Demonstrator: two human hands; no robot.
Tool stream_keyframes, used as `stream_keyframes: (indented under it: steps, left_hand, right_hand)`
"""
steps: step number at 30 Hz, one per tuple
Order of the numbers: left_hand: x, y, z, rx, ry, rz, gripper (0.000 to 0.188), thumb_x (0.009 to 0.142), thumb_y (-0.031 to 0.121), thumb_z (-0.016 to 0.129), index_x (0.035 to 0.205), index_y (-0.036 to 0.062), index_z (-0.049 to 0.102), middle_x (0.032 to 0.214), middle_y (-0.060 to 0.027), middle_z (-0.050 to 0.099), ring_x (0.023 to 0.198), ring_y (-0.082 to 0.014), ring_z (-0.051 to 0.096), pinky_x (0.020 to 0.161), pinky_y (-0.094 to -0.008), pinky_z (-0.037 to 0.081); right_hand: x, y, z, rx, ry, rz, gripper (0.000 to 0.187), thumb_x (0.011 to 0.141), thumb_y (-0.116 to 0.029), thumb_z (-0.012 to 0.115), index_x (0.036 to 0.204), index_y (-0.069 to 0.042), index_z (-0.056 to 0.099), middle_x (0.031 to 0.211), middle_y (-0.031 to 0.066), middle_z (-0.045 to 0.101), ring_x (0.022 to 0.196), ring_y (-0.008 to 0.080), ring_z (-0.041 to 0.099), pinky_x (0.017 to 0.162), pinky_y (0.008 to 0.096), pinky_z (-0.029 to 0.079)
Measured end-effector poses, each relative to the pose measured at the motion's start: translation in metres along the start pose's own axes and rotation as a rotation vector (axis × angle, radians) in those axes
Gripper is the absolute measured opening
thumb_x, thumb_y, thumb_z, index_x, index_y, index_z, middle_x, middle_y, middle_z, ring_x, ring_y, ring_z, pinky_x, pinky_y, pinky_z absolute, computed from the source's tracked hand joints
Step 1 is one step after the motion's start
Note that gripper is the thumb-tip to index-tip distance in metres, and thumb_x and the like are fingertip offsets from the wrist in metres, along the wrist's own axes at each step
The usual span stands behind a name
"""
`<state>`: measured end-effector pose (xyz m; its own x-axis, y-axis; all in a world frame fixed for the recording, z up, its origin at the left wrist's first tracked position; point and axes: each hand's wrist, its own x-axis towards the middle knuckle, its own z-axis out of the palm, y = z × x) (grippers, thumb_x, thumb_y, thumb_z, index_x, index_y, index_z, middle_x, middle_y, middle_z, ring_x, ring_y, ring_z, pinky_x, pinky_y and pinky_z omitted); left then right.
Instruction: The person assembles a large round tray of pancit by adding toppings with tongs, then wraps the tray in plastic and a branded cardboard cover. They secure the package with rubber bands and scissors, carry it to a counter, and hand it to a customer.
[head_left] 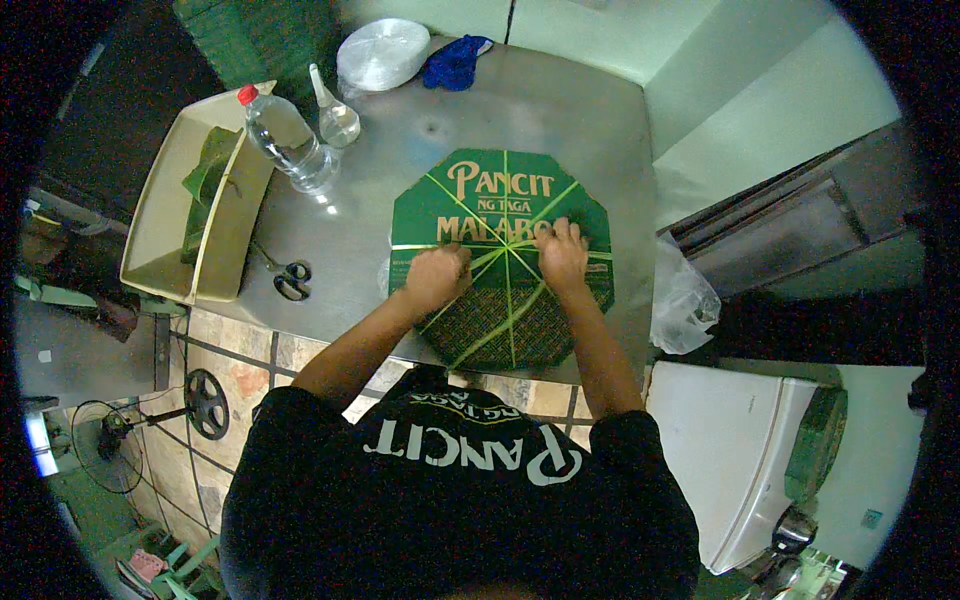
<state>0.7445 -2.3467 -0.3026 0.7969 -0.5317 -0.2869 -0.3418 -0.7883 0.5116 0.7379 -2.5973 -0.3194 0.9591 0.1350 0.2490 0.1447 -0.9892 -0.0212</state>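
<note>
An octagonal green cardboard box (425,208) with pale lettering and a woven-pattern lower part lies near the front of the metal table. Yellow-green plastic twine (507,246) runs across its top in several directions, meeting at the middle. My left hand (438,278) is closed in a fist over the box's left side, with a strand leading from it to the crossing. Just right of the crossing, my right hand (563,254) has its fingers curled round the twine. The hands hide part of the lettering and the strand ends.
Black-handled scissors (291,280) lie left of the box, beside a cream bin (160,215) holding green leaf-like pieces. Behind stand a red-capped bottle (280,130), a squeeze bottle (337,120), a white twine roll (383,55) and a blue cloth item (455,63). A plastic bag (684,300) hangs at right.
</note>
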Motion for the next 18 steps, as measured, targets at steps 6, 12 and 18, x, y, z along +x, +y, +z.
stream_keyframes:
  steps: [6, 12, 18]
  left_hand:
    - [0.023, 0.023, -0.019, -0.454, 0.18, 0.691, 0.023, 0.077, -0.002, 0.06, 0.098, 0.0063, 0.058, 0.092, -0.0126, 0.064, 0.086, -0.0314, 0.063, 0.079, -0.0416, 0.049]
    - [0.102, 0.001, -0.007, -0.726, -0.098, 0.725, 0.023, 0.074, 0.001, 0.064, 0.095, 0.0079, 0.062, 0.102, -0.0084, 0.062, 0.099, -0.0256, 0.057, 0.09, -0.0385, 0.043]
    - [0.131, -0.024, 0.01, -0.28, 0.197, 0.908, 0.025, 0.065, 0.01, 0.071, 0.089, 0.012, 0.066, 0.109, -0.007, 0.062, 0.106, -0.0282, 0.055, 0.095, -0.0429, 0.037]
  right_hand:
    - [-0.005, -0.03, 0.002, 1.355, -0.365, 0.64, 0.016, 0.084, -0.018, 0.064, 0.089, -0.003, 0.069, 0.073, 0.0015, 0.062, 0.065, 0.0115, 0.056, 0.06, 0.0277, 0.046]
    - [-0.019, -0.035, 0.008, 1.262, -0.182, 0.565, 0.018, 0.088, -0.021, 0.063, 0.088, -0.003, 0.064, 0.068, 0.0014, 0.056, 0.051, 0.0106, 0.051, 0.048, 0.0252, 0.042]
    - [0.001, -0.022, -0.001, 1.727, -0.51, 1.056, 0.019, 0.088, -0.021, 0.062, 0.092, -0.003, 0.06, 0.07, 0.004, 0.057, 0.053, 0.018, 0.058, 0.043, 0.0316, 0.044]
